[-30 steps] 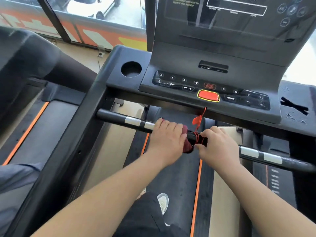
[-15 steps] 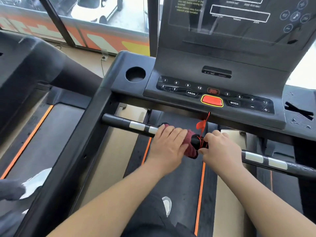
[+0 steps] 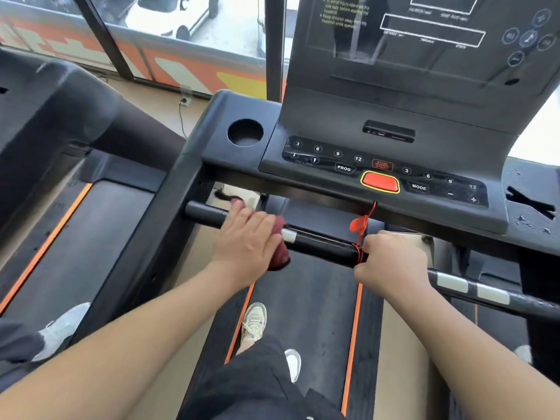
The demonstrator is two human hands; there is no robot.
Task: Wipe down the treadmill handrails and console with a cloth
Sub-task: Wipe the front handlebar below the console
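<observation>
– Black plastic fills the frame. What is it?

– A treadmill console (image 3: 394, 116), seen from above by the person standing on the belt (image 3: 306, 304). Its key strip reads "PROG", "STOP START" and "MODE", with "INCLINE" and the numbers 3, 6, 9 and 12 repeated on either side. "DISTANCE" is faintly legible on the dark screen; the rest is too small to read.

– And the handrail?

– The handrail (image 3: 321, 243) runs across below the console, from upper left to lower right. Both bare forearms reach forward to it.

– What are the hands doing?

– The left hand (image 3: 247, 242) lies knuckles-up over the rail's left end, fingers curved over a dark red cloth (image 3: 280, 256) and holding it against the bar. The right hand (image 3: 391, 259) is a closed fist round the rail, just beside a red safety cord (image 3: 359, 225) that hangs from under the orange button (image 3: 380, 181).

– Anything different from half a second ago?

– Yes. The left hand and cloth were then hard against the cord and the right hand. They have slid left, baring a length of black bar and a silver band between the hands. The right hand has kept its place.
</observation>
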